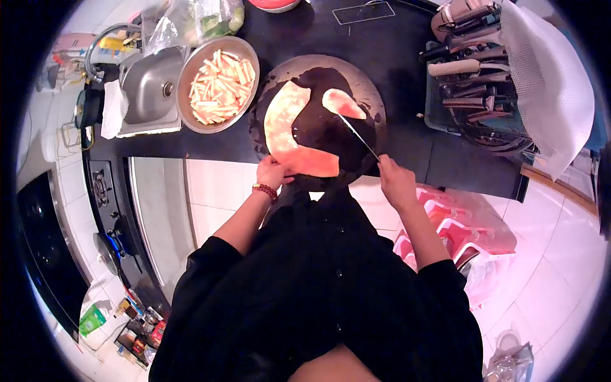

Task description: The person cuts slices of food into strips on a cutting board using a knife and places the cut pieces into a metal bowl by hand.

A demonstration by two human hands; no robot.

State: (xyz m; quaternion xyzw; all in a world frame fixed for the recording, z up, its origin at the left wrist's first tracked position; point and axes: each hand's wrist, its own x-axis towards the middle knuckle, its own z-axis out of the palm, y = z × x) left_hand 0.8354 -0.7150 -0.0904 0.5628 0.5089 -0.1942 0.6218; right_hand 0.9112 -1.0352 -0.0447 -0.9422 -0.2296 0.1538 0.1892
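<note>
On a round cutting board [377, 95] with a dark, wet middle lies a large curved pale-orange slice [283, 124], its flesh like pumpkin or melon. A smaller rounded piece [342, 102] of the same kind sits at the upper right of the board. My left hand [275, 173], with a red bead bracelet at the wrist, is closed at the lower left edge of the curved slice; its fingertips are partly hidden. Wrapped round a handle, my right hand [396, 181] holds a knife [359, 136]. The blade slants up and left, its tip at the smaller piece.
A metal bowl [252, 95] of pale cut sticks [219, 89] stands left of the board, beside a steel sink [149, 89]. Behind is a plastic bag [203, 25] with green vegetables. A rack of knives and utensils [471, 83] stands right; pink baskets [455, 229] are below the counter.
</note>
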